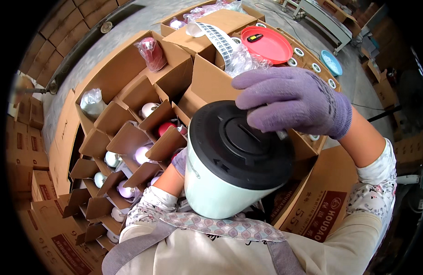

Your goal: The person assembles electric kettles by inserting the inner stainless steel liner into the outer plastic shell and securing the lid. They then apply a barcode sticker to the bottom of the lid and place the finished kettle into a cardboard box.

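A large pale mint pot (216, 192) with a round black lid (216, 123) is tilted close in front of my chest. My left hand (179, 161), in a purple glove, holds the pot from its left side; most of its fingers are hidden behind the wall. Over the lid's far right edge is my right hand (291, 98), also gloved in purple. Its fingers stretch leftward with gaps between them. I see nothing held in them, though their undersides are hidden. The lid has a raised round centre with a bar across it.
To the left, an open carton (113, 87) has cardboard dividers around several white, purple and red lidded items. A red wrapped item (151, 54) stands in its far corner. Beyond lie a sticker sheet (216, 41) and a red basin (271, 43) with a yellow-black cutter (255, 38).
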Motion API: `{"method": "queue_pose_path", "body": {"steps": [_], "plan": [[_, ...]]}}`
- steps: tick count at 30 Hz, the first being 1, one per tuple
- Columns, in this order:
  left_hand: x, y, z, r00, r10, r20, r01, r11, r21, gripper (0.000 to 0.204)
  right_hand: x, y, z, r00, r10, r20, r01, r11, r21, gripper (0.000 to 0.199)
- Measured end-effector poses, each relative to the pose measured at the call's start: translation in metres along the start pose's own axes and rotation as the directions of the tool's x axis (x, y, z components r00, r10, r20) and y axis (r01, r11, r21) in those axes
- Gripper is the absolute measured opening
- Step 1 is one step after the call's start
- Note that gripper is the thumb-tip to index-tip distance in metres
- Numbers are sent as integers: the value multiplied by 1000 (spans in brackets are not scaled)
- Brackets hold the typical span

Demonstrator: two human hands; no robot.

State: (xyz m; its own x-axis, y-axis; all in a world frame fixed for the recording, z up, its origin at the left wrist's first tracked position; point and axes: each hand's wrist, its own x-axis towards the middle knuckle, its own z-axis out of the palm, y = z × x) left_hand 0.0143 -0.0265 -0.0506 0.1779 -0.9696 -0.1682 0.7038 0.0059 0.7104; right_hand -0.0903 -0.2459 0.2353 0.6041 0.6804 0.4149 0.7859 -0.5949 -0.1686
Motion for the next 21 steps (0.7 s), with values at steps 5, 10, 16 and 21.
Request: {"method": "queue_pose_path", "body": {"steps": [5,10,16,21], "plan": [[2,-8,1,998,13,58,-17,998,64,45,13,-19,-1,990,-124,59,127,991,-41,25],[-22,3,2,999,40,16,-43,968,249,45,16,-43,-8,885,405,230,-436,894,106,18],[-80,59,56,982,171,-79,-117,882,457,41,-6,-50,10,46,926,374,-991,88,-96,22],[-98,51,50,957,267,-117,-150,796,587,40,-16,-52,7,-156,770,619,-861,-413,297,29]]}}
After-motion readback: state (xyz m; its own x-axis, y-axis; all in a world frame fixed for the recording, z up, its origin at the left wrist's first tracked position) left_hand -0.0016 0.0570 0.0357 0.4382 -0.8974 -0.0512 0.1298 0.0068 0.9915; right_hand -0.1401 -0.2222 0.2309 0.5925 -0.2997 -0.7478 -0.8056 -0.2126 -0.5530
